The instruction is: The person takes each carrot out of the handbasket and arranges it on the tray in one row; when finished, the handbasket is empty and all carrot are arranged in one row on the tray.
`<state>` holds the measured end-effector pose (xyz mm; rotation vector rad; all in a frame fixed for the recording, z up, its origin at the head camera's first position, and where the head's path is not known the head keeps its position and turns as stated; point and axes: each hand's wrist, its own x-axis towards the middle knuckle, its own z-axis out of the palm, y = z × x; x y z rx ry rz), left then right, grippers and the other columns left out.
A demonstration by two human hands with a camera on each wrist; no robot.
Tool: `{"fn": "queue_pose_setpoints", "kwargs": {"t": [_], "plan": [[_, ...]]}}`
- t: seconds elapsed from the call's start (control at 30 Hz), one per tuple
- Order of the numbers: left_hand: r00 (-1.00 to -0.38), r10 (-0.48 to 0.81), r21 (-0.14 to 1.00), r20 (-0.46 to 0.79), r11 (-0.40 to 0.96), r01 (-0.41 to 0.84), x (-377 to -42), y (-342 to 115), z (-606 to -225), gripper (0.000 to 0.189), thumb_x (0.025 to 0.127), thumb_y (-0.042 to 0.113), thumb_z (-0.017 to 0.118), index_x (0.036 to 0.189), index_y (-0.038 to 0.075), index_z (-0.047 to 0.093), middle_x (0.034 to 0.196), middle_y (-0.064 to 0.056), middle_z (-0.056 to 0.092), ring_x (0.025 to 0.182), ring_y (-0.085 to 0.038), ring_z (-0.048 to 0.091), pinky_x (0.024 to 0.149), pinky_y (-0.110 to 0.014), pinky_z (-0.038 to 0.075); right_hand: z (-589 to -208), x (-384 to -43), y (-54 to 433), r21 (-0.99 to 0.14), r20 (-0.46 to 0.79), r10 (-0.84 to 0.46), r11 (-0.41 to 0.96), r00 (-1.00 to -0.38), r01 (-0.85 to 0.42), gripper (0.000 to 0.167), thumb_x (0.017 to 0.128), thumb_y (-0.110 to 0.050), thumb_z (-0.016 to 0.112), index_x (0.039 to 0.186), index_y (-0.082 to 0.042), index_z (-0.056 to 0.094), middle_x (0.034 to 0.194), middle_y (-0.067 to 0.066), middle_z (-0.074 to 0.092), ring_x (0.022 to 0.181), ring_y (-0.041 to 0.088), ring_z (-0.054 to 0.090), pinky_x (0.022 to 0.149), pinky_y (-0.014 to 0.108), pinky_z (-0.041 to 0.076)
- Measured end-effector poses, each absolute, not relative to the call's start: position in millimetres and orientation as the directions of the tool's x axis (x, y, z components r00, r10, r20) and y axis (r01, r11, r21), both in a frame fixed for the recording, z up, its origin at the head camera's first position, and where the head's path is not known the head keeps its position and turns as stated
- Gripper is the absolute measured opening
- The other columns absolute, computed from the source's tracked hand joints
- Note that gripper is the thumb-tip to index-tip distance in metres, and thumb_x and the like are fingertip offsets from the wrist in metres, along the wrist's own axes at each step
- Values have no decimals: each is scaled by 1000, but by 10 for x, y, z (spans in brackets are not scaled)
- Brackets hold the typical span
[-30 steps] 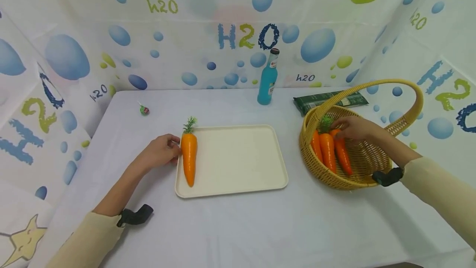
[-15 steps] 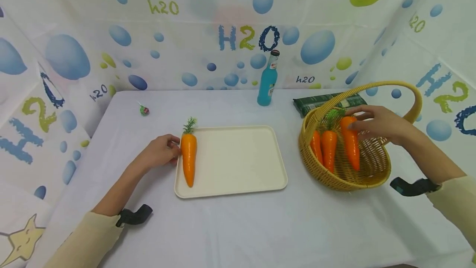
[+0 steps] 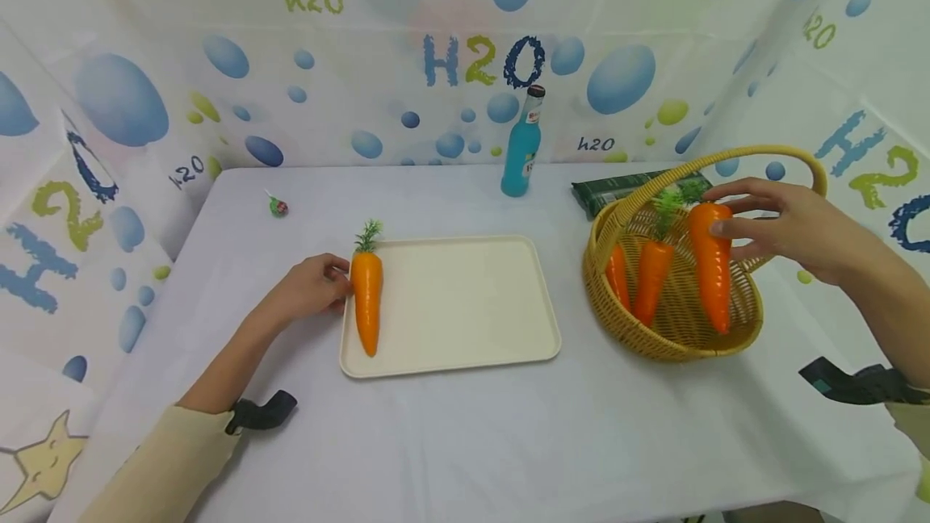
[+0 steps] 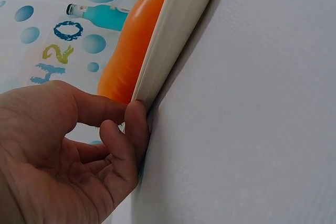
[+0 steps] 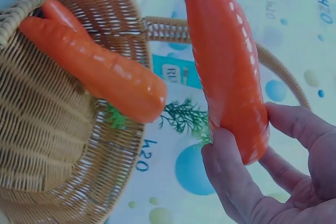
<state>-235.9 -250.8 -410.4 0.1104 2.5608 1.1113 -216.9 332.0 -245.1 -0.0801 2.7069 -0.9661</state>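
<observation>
Currently held carrot (image 3: 710, 265): over the right half of the wicker basket (image 3: 654, 349), thick end up, tip low; touching the wall or not, can't tell.
Right hand (image 3: 792, 228): thumb and fingers curled round the thick end, gap only as wide as the carrot.
Slip risk: glossy skin, fingertip-only hold; could slide out tip first.
Snag risk: greens close to the middle carrot's (image 3: 652, 277) greens and basket handle (image 3: 763, 150); a tangle could drag either.
Left hand (image 3: 314, 289): thumb and finger pinching the left edge of the cream tray (image 3: 458, 305).
Tray carrot (image 3: 367, 301): along that edge, greens past the far left corner; could roll if the rim gets lifted.
Hidden: left basket carrot (image 3: 617, 277) mostly behind rim and handle; green packet (image 3: 610, 190), toward table's far edge, partly covered by basket.
Cut off: right sleeve at frame edge; held carrot's tip in right wrist view.
Unclear: small wrapped item (image 3: 278, 207) near table's far left corner, maybe a lollipop.
</observation>
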Motion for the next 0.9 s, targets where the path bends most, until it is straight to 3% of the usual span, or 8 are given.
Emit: {"fn": "queue_pose_setpoints", "kwargs": {"t": [0.17,0.33,0.47,0.67,0.9], "plan": [[-936,207,720,-283,690,-65,-2357,-2501,-4105,48,93,12,53,135,-9,45,105,-19,59,77,-23,61,71,-32,53,-2375,-2115,3291,-671,-184,-134,741,-974,24,63,94,-34,68,146,-13,38,139,24,42,94,17,66,71,42,57],[-938,210,721,-276,691,-57,-2384,-2523,-4143,46,93,11,52,134,-8,46,105,-18,59,76,-23,62,69,-31,53,-2296,-2058,3287,-696,-127,-117,718,-985,4,52,95,-28,67,137,-13,40,136,21,43,85,14,68,66,43,58],[-936,211,725,-283,685,-65,-2390,-2524,-4150,46,93,11,52,134,-8,45,106,-19,60,77,-23,62,70,-32,53,-2231,-2009,3295,-663,-95,-96,749,-991,-9,48,95,-29,67,132,-10,44,129,17,48,84,11,67,66,39,58],[-933,208,725,-293,685,-75,-2385,-2515,-4136,47,94,13,54,135,-8,45,108,-19,59,78,-23,62,71,-31,53,-2114,-1930,3312,-614,-74,-38,789,-996,15,47,94,-33,67,132,-12,48,128,27,50,76,14,68,63,35,58],[-933,202,715,-299,695,-79,-2386,-2528,-4131,48,94,14,56,136,-8,45,108,-19,58,78,-23,61,72,-32,52,-2040,-1879,3326,-568,-38,-13,823,-999,11,47,95,-31,67,132,-9,48,119,22,56,76,15,66,62,39,58]]}}
